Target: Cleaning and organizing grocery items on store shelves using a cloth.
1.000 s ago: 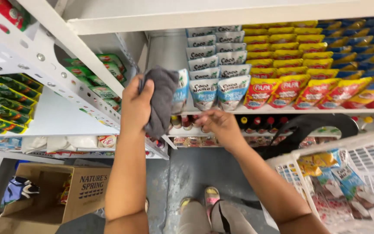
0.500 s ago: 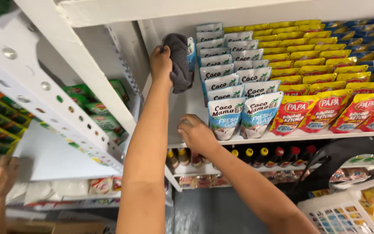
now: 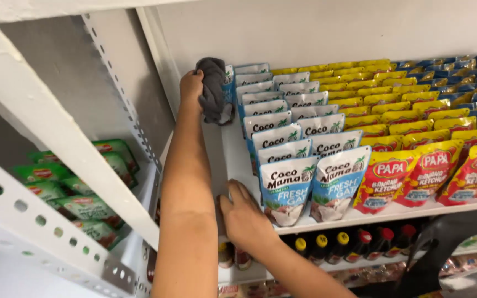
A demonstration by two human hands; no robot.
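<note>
Cloth [image 3: 214, 88], grey, sits bunched in the left hand [image 3: 190, 88] at upper centre, against the shelf's [image 3: 233, 160] back corner. Right hand [image 3: 242, 216] lies spread on the bare front edge beside two rows of blue pouches [image 3: 282, 149].

This is a shop, a grocery store aisle. A white metal shelf [image 3: 233, 160] in the middle of the frame carries the same goods many times over, set in neat rows front to back: blue-and-white stand-up pouches [image 3: 282, 190] at centre, red-and-yellow sauce pouches [image 3: 393, 179] beside them to the right, and yellow packets [image 3: 360, 83] and blue packets [image 3: 459, 63] behind toward the upper right. On the shelf below, at lower centre, stand dark bottles with yellow and red caps [image 3: 338, 245]. At the left, white perforated steel uprights [image 3: 40, 226] frame another bay stocked with green sachets [image 3: 84, 207].
</note>
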